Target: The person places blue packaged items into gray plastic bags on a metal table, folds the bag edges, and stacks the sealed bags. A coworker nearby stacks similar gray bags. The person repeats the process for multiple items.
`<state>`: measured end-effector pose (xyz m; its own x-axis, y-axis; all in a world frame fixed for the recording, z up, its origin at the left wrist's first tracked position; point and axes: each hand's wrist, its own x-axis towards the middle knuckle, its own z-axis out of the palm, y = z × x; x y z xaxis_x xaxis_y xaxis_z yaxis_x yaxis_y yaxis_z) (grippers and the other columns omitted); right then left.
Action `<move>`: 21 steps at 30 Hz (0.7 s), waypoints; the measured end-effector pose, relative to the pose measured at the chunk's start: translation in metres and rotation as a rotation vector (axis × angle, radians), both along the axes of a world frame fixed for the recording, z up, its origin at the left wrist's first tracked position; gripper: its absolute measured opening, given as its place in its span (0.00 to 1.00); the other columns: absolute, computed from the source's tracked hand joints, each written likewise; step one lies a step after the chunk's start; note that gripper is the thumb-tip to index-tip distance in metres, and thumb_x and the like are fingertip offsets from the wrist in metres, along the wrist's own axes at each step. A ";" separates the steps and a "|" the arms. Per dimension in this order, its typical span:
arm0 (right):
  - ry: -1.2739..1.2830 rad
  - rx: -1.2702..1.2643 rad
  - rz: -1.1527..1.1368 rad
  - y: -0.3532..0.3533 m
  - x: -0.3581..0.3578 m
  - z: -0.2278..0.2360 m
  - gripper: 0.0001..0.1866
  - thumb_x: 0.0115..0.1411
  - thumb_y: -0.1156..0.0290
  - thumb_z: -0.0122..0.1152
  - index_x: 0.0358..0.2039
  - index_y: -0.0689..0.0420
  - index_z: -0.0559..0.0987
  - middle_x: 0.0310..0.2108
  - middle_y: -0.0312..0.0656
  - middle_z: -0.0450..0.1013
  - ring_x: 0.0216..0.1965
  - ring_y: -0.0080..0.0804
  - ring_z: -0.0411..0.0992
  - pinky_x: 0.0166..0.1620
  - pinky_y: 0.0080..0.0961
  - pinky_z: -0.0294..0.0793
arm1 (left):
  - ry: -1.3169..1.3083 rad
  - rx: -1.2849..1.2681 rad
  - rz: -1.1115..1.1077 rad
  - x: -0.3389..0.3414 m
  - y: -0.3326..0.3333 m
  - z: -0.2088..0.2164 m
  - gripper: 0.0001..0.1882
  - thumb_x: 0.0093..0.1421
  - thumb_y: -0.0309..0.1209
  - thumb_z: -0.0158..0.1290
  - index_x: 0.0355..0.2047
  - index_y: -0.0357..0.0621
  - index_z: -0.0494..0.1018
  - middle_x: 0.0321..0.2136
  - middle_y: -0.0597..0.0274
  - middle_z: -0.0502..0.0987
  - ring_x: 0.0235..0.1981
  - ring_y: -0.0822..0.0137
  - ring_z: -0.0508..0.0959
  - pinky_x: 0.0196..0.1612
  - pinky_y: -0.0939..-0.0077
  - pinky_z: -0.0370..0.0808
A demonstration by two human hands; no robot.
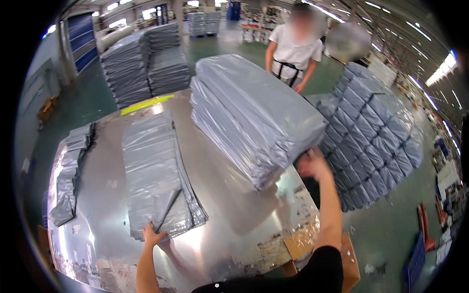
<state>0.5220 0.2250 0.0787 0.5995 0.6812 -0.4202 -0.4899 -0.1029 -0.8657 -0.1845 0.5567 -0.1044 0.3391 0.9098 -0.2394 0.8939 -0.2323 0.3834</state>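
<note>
A flat stack of grey plastic bags [151,171] lies on the metal table, its top layer folded back near the close right corner. My left hand [154,235] is at the stack's near edge, fingers and thumb closed on the plastic. To the right rests a tall bundle wrapped in grey plastic [254,107], reaching over the table's right side. Beside the bundle's near right end is my right hand [313,165], arm stretched forward. Motion smears its fingers, and whether they touch the bundle cannot be made out.
The metal table [102,195] bears a narrow strip of grey plastic [73,171] at left and yellow tape [146,104] along its far edge. A large pile of grey bundles [373,136] stands right. Stacked grey packs [146,63] stand behind. Another person [295,49] stands across the table.
</note>
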 end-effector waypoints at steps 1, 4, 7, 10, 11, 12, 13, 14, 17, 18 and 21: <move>-0.109 0.299 -0.445 -0.019 0.028 0.046 0.19 0.66 0.52 0.45 0.49 0.51 0.69 0.23 0.40 0.72 0.23 0.33 0.71 0.24 0.32 0.71 | -0.004 -0.060 -0.087 0.006 0.003 -0.003 0.45 0.38 0.45 0.68 0.56 0.41 0.66 0.47 0.50 0.69 0.51 0.48 0.66 0.52 0.55 0.65; -0.687 0.405 -1.291 -0.057 0.043 0.165 0.31 0.60 0.74 0.51 0.64 0.58 0.56 0.25 0.38 0.72 0.22 0.23 0.67 0.25 0.20 0.67 | -0.047 0.082 -0.294 0.006 -0.006 -0.001 0.37 0.39 0.41 0.66 0.53 0.50 0.71 0.44 0.54 0.69 0.49 0.51 0.67 0.49 0.56 0.66; -1.153 0.254 -1.296 -0.088 0.031 0.191 0.15 0.63 0.69 0.53 0.48 0.60 0.73 0.25 0.38 0.73 0.23 0.22 0.68 0.27 0.22 0.68 | -0.219 0.153 -0.432 0.053 -0.044 0.021 0.33 0.43 0.37 0.63 0.53 0.58 0.71 0.51 0.57 0.68 0.53 0.49 0.65 0.54 0.49 0.62; -1.655 -0.177 -1.017 -0.018 -0.075 0.088 0.13 0.65 0.66 0.49 0.29 0.60 0.75 0.22 0.49 0.70 0.24 0.46 0.71 0.28 0.40 0.67 | -0.108 0.263 -0.509 0.021 -0.064 0.019 0.33 0.45 0.38 0.62 0.55 0.58 0.70 0.60 0.57 0.62 0.60 0.46 0.60 0.59 0.48 0.57; -1.614 -0.108 -0.687 0.006 -0.136 0.046 0.14 0.65 0.66 0.47 0.27 0.61 0.74 0.24 0.54 0.72 0.28 0.57 0.72 0.31 0.46 0.67 | -0.059 0.280 -0.513 0.004 -0.070 0.014 0.33 0.46 0.39 0.62 0.55 0.58 0.69 0.61 0.58 0.61 0.61 0.46 0.58 0.60 0.48 0.56; -1.519 -0.339 -0.549 -0.011 -0.144 -0.030 0.14 0.63 0.64 0.49 0.27 0.61 0.74 0.27 0.53 0.74 0.30 0.56 0.73 0.34 0.48 0.70 | -0.081 0.300 -0.572 0.026 -0.077 0.006 0.33 0.46 0.39 0.62 0.56 0.58 0.69 0.63 0.58 0.59 0.63 0.46 0.57 0.61 0.48 0.55; -1.426 -0.424 -0.451 -0.021 -0.185 -0.110 0.09 0.60 0.68 0.55 0.28 0.60 0.73 0.25 0.46 0.74 0.27 0.41 0.72 0.33 0.38 0.70 | -0.115 0.273 -0.610 0.043 -0.084 0.002 0.34 0.47 0.40 0.62 0.56 0.58 0.68 0.63 0.58 0.59 0.63 0.46 0.57 0.62 0.48 0.55; -1.203 -0.300 -0.184 -0.002 -0.267 -0.143 0.11 0.59 0.64 0.56 0.30 0.60 0.73 0.27 0.48 0.75 0.30 0.46 0.74 0.35 0.41 0.71 | -0.070 0.243 -0.579 0.021 -0.086 0.007 0.34 0.47 0.40 0.62 0.57 0.58 0.67 0.63 0.58 0.59 0.63 0.46 0.56 0.62 0.48 0.55; -1.333 -0.432 0.067 0.006 -0.395 -0.189 0.12 0.58 0.59 0.57 0.27 0.55 0.73 0.25 0.48 0.74 0.30 0.51 0.73 0.34 0.48 0.70 | -0.057 0.245 -0.604 0.014 -0.095 0.032 0.32 0.51 0.40 0.60 0.58 0.55 0.66 0.63 0.57 0.59 0.63 0.45 0.57 0.62 0.48 0.56; -1.571 -0.333 0.066 0.010 -0.422 -0.194 0.11 0.57 0.59 0.57 0.26 0.53 0.73 0.24 0.47 0.73 0.29 0.50 0.73 0.33 0.48 0.69 | -0.093 0.211 -0.608 0.005 -0.099 0.041 0.32 0.52 0.39 0.59 0.58 0.54 0.66 0.63 0.56 0.60 0.62 0.45 0.59 0.61 0.49 0.58; -1.567 -0.283 0.172 0.024 -0.441 -0.197 0.10 0.55 0.60 0.58 0.24 0.52 0.73 0.23 0.45 0.72 0.29 0.48 0.72 0.32 0.46 0.68 | -0.179 0.156 -0.609 -0.017 -0.117 0.071 0.30 0.54 0.38 0.56 0.58 0.52 0.65 0.61 0.53 0.62 0.59 0.45 0.63 0.58 0.51 0.63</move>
<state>0.0806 0.2490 -0.1180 0.4684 0.7936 0.3883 0.8554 -0.2972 -0.4243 -0.2019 0.4400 -0.0337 0.8270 0.5621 -0.0121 0.5104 -0.7417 0.4352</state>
